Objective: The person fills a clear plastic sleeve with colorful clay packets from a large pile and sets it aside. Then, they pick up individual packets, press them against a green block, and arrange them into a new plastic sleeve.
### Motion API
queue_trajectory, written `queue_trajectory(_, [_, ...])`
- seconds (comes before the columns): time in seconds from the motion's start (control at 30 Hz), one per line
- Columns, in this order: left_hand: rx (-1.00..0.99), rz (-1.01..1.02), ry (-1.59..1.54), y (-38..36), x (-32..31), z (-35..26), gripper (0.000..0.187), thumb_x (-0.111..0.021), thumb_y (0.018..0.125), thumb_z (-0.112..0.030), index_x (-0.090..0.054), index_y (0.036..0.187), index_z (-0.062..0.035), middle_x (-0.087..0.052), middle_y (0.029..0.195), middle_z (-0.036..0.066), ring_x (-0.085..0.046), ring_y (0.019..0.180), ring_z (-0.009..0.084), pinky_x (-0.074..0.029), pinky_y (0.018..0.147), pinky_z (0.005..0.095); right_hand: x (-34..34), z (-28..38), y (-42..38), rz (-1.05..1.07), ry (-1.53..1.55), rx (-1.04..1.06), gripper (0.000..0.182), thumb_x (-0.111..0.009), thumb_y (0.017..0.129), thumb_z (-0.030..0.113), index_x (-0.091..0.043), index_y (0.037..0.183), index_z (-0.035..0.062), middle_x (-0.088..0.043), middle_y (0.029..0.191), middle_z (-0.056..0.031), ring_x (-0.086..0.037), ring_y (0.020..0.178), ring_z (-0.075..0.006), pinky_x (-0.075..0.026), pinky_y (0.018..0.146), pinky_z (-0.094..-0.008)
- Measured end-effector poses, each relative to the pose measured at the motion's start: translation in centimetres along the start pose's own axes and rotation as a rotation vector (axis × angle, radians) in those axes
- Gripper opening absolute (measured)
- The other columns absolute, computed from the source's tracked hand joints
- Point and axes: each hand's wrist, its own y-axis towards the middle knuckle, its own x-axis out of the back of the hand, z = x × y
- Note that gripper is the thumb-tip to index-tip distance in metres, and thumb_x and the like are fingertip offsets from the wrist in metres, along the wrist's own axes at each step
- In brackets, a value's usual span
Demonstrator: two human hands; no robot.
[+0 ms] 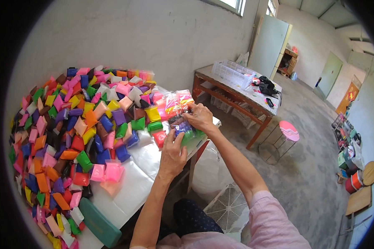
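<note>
A clear plastic bag [179, 120] of small coloured packets lies at the right edge of the white table. Pink, yellow, brown, purple and green packets show through its film. My right hand [200, 118] is over the bag's right side, fingers bent and gripping the film. My left hand [173, 157] is at the near end of the bag, fingers apart, close to a red packet [159, 138]. Whether its fingertips press on the bag is hard to tell. A big heap of soft coloured packets [70, 133] spreads to the left of both hands.
A green case [99, 224] lies on the table's white plastic sheet [124, 193]. Behind on the right, a second table [237, 97] carries a clear crate [233, 74] and dark items. A pink stool [289, 131] and a white plastic basket [228, 207] stand on the floor.
</note>
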Motion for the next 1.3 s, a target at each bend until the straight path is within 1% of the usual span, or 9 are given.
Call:
queue_trajectory(0.1, [-0.004, -0.001, -0.030, 0.1, 0.1, 0.2, 0.046, -0.062, 0.083, -0.005, -0.054, 0.129, 0.0009, -0.046, 0.135, 0.028, -0.049, 0.124, 0.0442, -0.040, 0.107, 0.0472, 0.8, -0.7, -0.6, -0.004, -0.045, -0.010, 0.058, -0.069, 0.080, 0.050, -0.064, 0.127, 0.0155, -0.065, 0.115, -0.0206, -0.062, 0.112, -0.0355, -0.049, 0.095, -0.0458])
queue_trajectory(0.23, [0.021, -0.032, -0.020, 0.1, 0.0, 0.0, 0.045, -0.061, 0.085, -0.005, -0.054, 0.129, 0.0009, -0.047, 0.134, 0.027, -0.049, 0.124, 0.0444, -0.040, 0.106, 0.0475, 3.1, -1.2, -1.3, 0.090, 0.096, -0.111, 0.068, -0.069, 0.080, 0.055, -0.060, 0.132, 0.0128, -0.064, 0.125, -0.0214, -0.061, 0.118, -0.0342, -0.047, 0.098, -0.0449])
queue_trajectory(0.33, [0.026, -0.024, -0.006, 0.1, 0.0, 0.1, 0.045, -0.061, 0.085, -0.005, -0.054, 0.129, 0.0007, -0.047, 0.134, 0.027, -0.049, 0.124, 0.0445, -0.041, 0.106, 0.0476, 3.0, -2.0, -2.3, -0.015, 0.033, -0.118, 0.068, -0.069, 0.081, 0.054, -0.059, 0.133, 0.0116, -0.066, 0.121, -0.0214, -0.062, 0.116, -0.0348, -0.048, 0.097, -0.0448])
queue_trajectory(0.63, [0.009, -0.036, 0.041, 0.0, -0.4, 0.3, 0.043, -0.061, 0.086, -0.002, -0.054, 0.128, 0.0015, -0.049, 0.130, 0.029, -0.051, 0.120, 0.0455, -0.044, 0.102, 0.0485, 4.0, -2.4, -6.4, 0.180, 0.188, 0.032, 0.081, -0.078, 0.075, 0.035, -0.046, 0.142, 0.0019, -0.056, 0.128, -0.0275, -0.057, 0.119, -0.0362, -0.044, 0.103, -0.0416])
queue_trajectory(0.87, [0.023, 0.004, 0.040, 0.1, -0.2, 0.0, 0.047, -0.058, 0.085, -0.004, -0.051, 0.130, 0.0040, -0.048, 0.130, 0.031, -0.051, 0.119, 0.0443, -0.043, 0.100, 0.0499, 2.7, -3.2, -5.0, 0.139, 0.212, 0.066, 0.084, -0.076, 0.073, 0.036, -0.045, 0.143, 0.0021, -0.056, 0.124, -0.0275, -0.057, 0.118, -0.0382, -0.045, 0.103, -0.0411])
queue_trajectory(1.03, [-0.080, -0.107, 0.169, -0.2, 0.2, -0.9, 0.048, -0.062, 0.080, -0.003, -0.055, 0.127, 0.0003, -0.055, 0.126, 0.026, -0.057, 0.113, 0.0416, -0.046, 0.097, 0.0490, 3.4, -2.8, -6.4, 0.007, 0.305, 0.096, 0.081, -0.078, 0.074, 0.035, -0.045, 0.140, -0.0001, -0.056, 0.126, -0.0258, -0.054, 0.120, -0.0388, -0.043, 0.103, -0.0432])
queue_trajectory(1.13, [-0.142, -0.145, 0.117, -1.3, 1.3, -1.9, 0.046, -0.062, 0.079, -0.002, -0.056, 0.125, 0.0002, -0.056, 0.126, 0.025, -0.057, 0.113, 0.0401, -0.046, 0.097, 0.0486, 3.9, -1.7, -7.9, -0.307, 0.121, 0.199, 0.066, -0.073, 0.081, 0.029, -0.049, 0.135, -0.0003, -0.056, 0.125, -0.0245, -0.052, 0.122, -0.0388, -0.044, 0.102, -0.0444])
queue_trajectory(1.17, [-0.128, -0.181, 0.108, -2.3, 1.7, -2.9, 0.045, -0.062, 0.079, -0.001, -0.057, 0.124, -0.0002, -0.057, 0.126, 0.024, -0.058, 0.111, 0.0391, -0.047, 0.095, 0.0479, 4.3, -0.6, -8.9, -0.429, 0.090, 0.316, 0.052, -0.070, 0.084, 0.020, -0.054, 0.129, -0.0007, -0.058, 0.122, -0.0225, -0.059, 0.112, -0.0368, -0.048, 0.094, -0.0446])
queue_trajectory(1.3, [-0.124, -0.204, 0.078, -8.6, 5.6, -7.3, 0.040, -0.063, 0.077, 0.000, -0.061, 0.117, -0.0005, -0.060, 0.124, 0.021, -0.059, 0.107, 0.0370, -0.047, 0.093, 0.0463, 5.0, 4.8, -13.6, -0.173, 0.351, 0.442, 0.037, -0.069, 0.083, 0.009, -0.059, 0.117, -0.0006, -0.062, 0.112, -0.0195, -0.066, 0.088, -0.0327, -0.053, 0.077, -0.0422])
